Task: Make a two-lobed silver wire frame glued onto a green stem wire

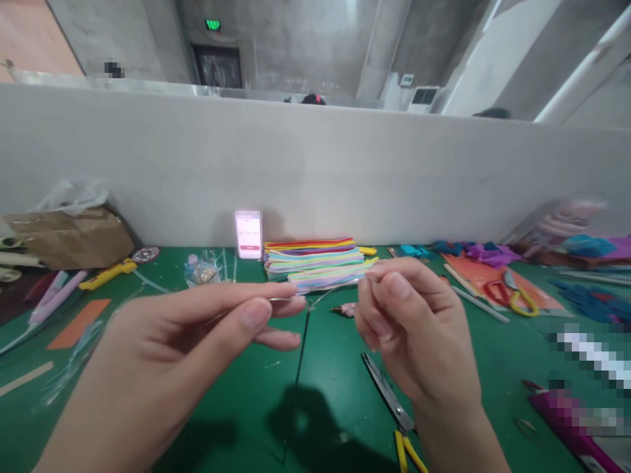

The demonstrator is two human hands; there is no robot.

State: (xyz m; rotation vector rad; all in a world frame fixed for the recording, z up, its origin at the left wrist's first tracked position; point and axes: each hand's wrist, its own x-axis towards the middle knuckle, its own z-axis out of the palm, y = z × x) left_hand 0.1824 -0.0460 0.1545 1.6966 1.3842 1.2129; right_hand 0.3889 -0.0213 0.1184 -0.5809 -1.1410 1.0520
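My left hand (197, 348) pinches a thin silvery wire (282, 300) between thumb and index finger, the other fingers stretched out behind it. The strand runs on to the right in a shallow curve, with what looks like a small twist or loop between the hands. My right hand (419, 322), fingers curled, pinches the far end; its fingertips hide that end. Below lie scissors (392, 397) with yellow handles, partly covered by my right wrist. A small pink item with a dark pointed tip (345, 310) shows just left of my right fingers.
Behind the hands lies a pile of coloured pipe cleaners (315, 256), beside an upright lit phone (249, 234). A yellow glue gun (108, 274) and cardboard box (73, 236) are left. Red-and-yellow scissors (522, 302) rest on orange sheets (473, 272) at right. A white partition (197, 164) stands behind.
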